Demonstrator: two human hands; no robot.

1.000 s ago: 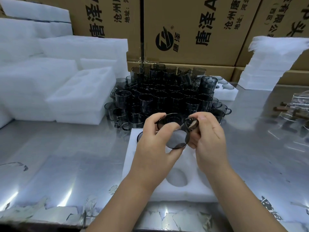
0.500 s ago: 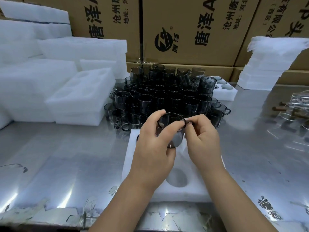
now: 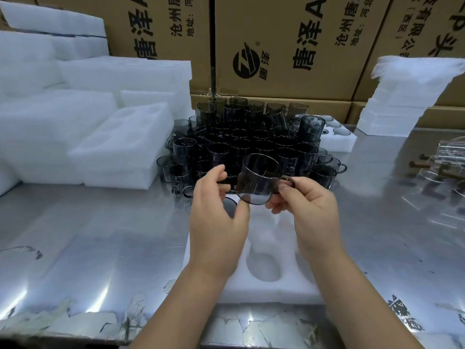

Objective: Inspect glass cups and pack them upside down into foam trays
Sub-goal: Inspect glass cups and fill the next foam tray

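The glass cup [image 3: 260, 182] has swung round from base-on to side-on, mouth up, and the left hand [image 3: 216, 212] has loosened, only its thumb touching the base. Inspection looks nearly done, with the flip still to come. The right hand [image 3: 310, 210] keeps a pinching grip on the handle, holding the cup above the foam tray [image 3: 276, 290]; it's smoky grey, see-through, no chip showing.

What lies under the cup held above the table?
A white foam tray; one empty round hole shows. The cup, left hand and right hand cover the rest.
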